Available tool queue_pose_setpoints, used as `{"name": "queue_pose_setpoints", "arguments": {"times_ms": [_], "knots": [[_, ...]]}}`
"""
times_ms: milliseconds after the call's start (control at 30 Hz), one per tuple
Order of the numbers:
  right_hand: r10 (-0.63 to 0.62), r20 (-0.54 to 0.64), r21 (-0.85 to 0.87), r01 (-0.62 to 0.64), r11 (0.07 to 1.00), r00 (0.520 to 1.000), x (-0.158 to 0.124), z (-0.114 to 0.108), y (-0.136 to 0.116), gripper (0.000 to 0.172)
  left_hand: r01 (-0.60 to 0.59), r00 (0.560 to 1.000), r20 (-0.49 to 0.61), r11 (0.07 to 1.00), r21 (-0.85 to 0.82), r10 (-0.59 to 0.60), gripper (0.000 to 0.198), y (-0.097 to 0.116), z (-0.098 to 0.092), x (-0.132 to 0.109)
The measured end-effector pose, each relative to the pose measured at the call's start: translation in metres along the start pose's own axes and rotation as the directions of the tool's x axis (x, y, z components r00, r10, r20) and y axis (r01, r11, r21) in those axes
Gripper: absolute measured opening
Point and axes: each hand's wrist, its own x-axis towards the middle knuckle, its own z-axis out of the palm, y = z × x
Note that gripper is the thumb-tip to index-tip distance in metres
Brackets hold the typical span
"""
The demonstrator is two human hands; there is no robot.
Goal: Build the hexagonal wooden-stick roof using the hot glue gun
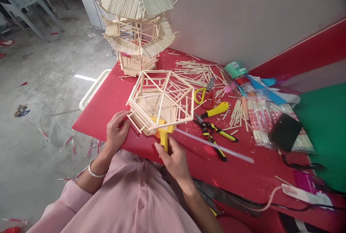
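Note:
A yellow hot glue gun (pixel 163 135) is gripped in my right hand (pixel 175 159), its nozzle end close against the near side of a hexagonal frame (pixel 162 96) built from thin wooden sticks. A long translucent glue stick (pixel 213 145) reaches out to the right from behind the gun. My left hand (pixel 118 130) has its fingers curled at the frame's near left corner, holding it there. The frame has a slatted floor and open stick sides, with spokes crossing its top. What touches the nozzle tip is hidden.
Behind the frame stands a tall stick pagoda (pixel 137 27). Loose sticks (pixel 198 70), scissors (pixel 204 96), a yellow-handled tool (pixel 216 110) and pliers (pixel 213 135) lie to the right. Farther right are bagged sticks (pixel 256 121), a black item (pixel 285 132) and a power strip (pixel 306 195).

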Motion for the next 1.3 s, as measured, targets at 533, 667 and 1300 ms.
{"name": "queue_pose_setpoints", "arguments": {"times_ms": [533, 667, 1300], "knots": [[-0.037, -0.292, 0.090, 0.066, 0.994, 0.956, 0.007, 0.019, 0.010, 0.052, 0.006, 1.000, -0.030, 1.000, -0.015, -0.006, 0.016, 0.003, 0.001, 0.000], [-0.051, -0.302, 0.050, 0.069, 0.996, 0.952, 0.011, 0.018, 0.013, 0.051, -0.010, 1.000, 0.006, 1.000, -0.007, 0.010, 0.016, 0.004, -0.001, 0.000], [-0.078, -0.237, 0.010, 0.083, 0.996, 0.968, 0.026, 0.015, 0.006, 0.053, -0.005, 1.000, 0.023, 1.000, -0.030, 0.006, 0.018, 0.001, 0.000, -0.001]]}}
